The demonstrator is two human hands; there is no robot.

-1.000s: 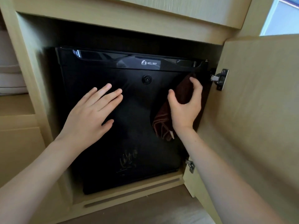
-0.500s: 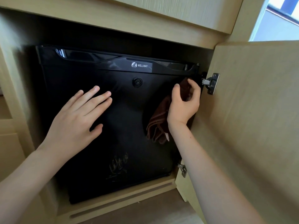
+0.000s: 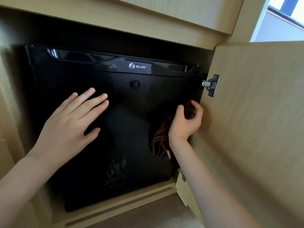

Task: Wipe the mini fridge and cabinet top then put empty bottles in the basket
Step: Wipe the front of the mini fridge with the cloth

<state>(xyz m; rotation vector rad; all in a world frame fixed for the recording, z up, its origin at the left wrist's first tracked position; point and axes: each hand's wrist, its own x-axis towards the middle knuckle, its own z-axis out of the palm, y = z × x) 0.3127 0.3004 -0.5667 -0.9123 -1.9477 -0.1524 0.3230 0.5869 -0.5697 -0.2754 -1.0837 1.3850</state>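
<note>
A black mini fridge [image 3: 125, 129] fills a recess in a light wooden cabinet, its door shut and facing me. My left hand [image 3: 72, 122] lies flat on the left half of the fridge door, fingers spread. At the door's right edge my right hand [image 3: 185, 124] grips a dark brown cloth [image 3: 161, 142] and presses it on the fridge front. Part of the cloth hangs below the hand. No bottles or basket are in view.
The cabinet door [image 3: 256, 129] stands open on the right, held by a metal hinge [image 3: 212, 84] close above my right hand. A second hinge [image 3: 181, 175] sits lower. A wooden ledge [image 3: 115, 209] runs under the fridge. A window [image 3: 283, 18] shows at the top right.
My right hand has slid the cloth down the fridge's right edge, away from the top hinge. My left hand stays flat on the door. The view has shifted slightly.
</note>
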